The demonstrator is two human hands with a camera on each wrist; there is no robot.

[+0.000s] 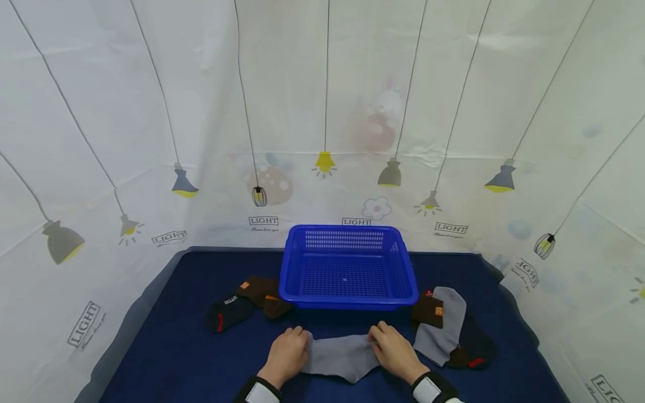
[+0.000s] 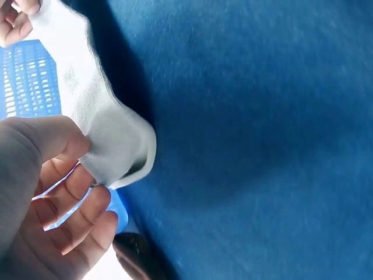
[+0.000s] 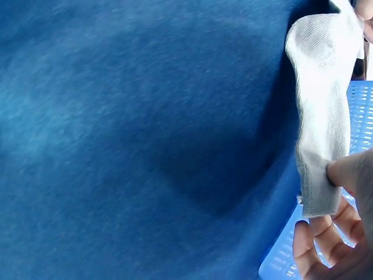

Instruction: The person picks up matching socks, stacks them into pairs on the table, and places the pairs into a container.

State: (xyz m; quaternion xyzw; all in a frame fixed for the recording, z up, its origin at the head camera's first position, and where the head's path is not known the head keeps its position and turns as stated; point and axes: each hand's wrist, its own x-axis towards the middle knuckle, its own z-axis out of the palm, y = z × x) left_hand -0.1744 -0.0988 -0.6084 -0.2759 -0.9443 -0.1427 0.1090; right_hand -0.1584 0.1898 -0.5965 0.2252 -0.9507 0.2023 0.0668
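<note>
The sock (image 1: pixel 341 354) between the hands is plain light grey, as is a second sock (image 1: pixel 445 330) to the right. The basket (image 1: pixel 347 268) is bright blue with a fine grid of holes. The desk (image 1: pixel 176 347) is covered in dark navy cloth. Other socks are brown (image 1: pixel 258 290) with orange labels, and black (image 1: pixel 229 312) with a red mark. The white backdrop (image 1: pixel 322 84) is printed with grey and yellow hanging lamps.

The grey sock (image 1: pixel 341 356) is showing as soft, finely ribbed knit cloth with a matt face, the table cover (image 1: pixel 176 347) is looking like matt, slightly fuzzy dark-blue felt, and the blue basket (image 1: pixel 347 268) is gleaming as smooth, glossy perforated plastic.
</note>
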